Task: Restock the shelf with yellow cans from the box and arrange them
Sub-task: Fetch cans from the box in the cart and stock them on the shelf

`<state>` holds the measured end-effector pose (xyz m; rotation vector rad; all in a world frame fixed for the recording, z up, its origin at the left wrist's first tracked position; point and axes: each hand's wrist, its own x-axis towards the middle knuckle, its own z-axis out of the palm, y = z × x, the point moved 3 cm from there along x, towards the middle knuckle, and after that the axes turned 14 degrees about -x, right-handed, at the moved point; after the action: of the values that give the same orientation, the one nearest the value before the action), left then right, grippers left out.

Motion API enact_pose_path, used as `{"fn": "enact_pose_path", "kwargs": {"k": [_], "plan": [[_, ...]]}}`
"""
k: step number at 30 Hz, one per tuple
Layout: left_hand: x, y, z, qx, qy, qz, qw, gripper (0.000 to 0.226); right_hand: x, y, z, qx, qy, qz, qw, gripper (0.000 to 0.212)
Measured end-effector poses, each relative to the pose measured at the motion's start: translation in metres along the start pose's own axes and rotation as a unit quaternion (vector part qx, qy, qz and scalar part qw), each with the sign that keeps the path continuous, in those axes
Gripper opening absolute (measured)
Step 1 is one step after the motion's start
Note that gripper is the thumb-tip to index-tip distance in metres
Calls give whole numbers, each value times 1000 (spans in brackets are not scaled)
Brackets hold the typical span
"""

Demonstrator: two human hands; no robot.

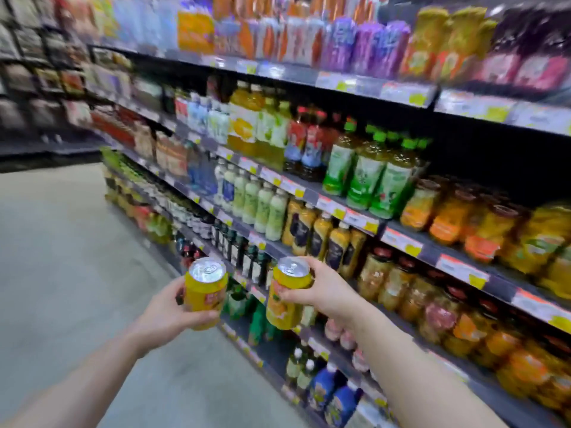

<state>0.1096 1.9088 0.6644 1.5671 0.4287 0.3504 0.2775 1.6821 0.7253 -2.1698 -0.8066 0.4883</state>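
- A yellow can [205,293] is gripped upright by the left hand [167,313]; fingers curled round it
- A second can [285,293] is gripped by the right hand [327,293]; both held before stocked shelves [312,193]

Middle tier: green-capped bottles [374,171] beside fruit jars [448,211]
Tier below: white bottles [262,205]
Left: grey floor [61,242]

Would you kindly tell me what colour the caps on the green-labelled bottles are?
Bright green caps, seen in the head view, on the green-labelled bottles.
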Motion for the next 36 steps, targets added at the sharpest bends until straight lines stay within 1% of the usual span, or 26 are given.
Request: {"fn": "enact_pose_path", "kwargs": {"k": [1,2,4,6,7,10,12,14,16,17,20,22,25,30,32,34,35,36], "plan": [[10,4,-28,8,12,-6,1000,62,23,-20,16,9,-3,-7,1000,57],[21,6,-55,15,25,-5,1000,60,45,-39,31,18,-12,-16,1000,53],[43,10,-104,29,44,-3,999,72,89,-73,61,18,-37,-39,998,53],[65,13,-148,21,72,-4,997,74,134,-103,89,17,-61,-56,996,61],[78,14,-168,23,90,-9,996,75,158,-115,102,19,-68,-63,996,62],[124,11,-229,19,113,-5,993,94,235,-145,140,11,-79,-84,993,62],[161,7,-271,12,123,-7,992,96,292,-165,165,-1,-91,-99,991,69],[199,8,-311,-2,138,-14,990,83,349,-187,186,0,-103,-107,989,74],[236,16,-348,-12,157,-8,988,65,401,-216,203,-2,-114,-113,987,74],[255,20,-367,-13,167,-7,986,60,424,-232,210,-6,-119,-119,986,73],[315,32,-427,-16,183,1,983,54,498,-275,231,-4,-128,-128,983,68],[356,38,-465,-21,189,9,982,55,548,-299,245,-2,-127,-135,983,69],[422,43,-522,-25,185,27,982,54,621,-330,268,-5,-109,-133,985,79],[542,54,-616,-3,139,55,989,53,736,-373,299,11,-36,-107,993,73],[589,64,-648,7,106,53,993,59,773,-391,304,21,-13,-89,996,70],[636,75,-672,19,71,57,996,76,806,-405,304,33,7,-75,997,65],[660,82,-679,19,57,61,996,82,823,-410,301,33,22,-66,997,66],[683,86,-685,15,44,65,997,82,839,-415,297,30,39,-57,997,69]]}}
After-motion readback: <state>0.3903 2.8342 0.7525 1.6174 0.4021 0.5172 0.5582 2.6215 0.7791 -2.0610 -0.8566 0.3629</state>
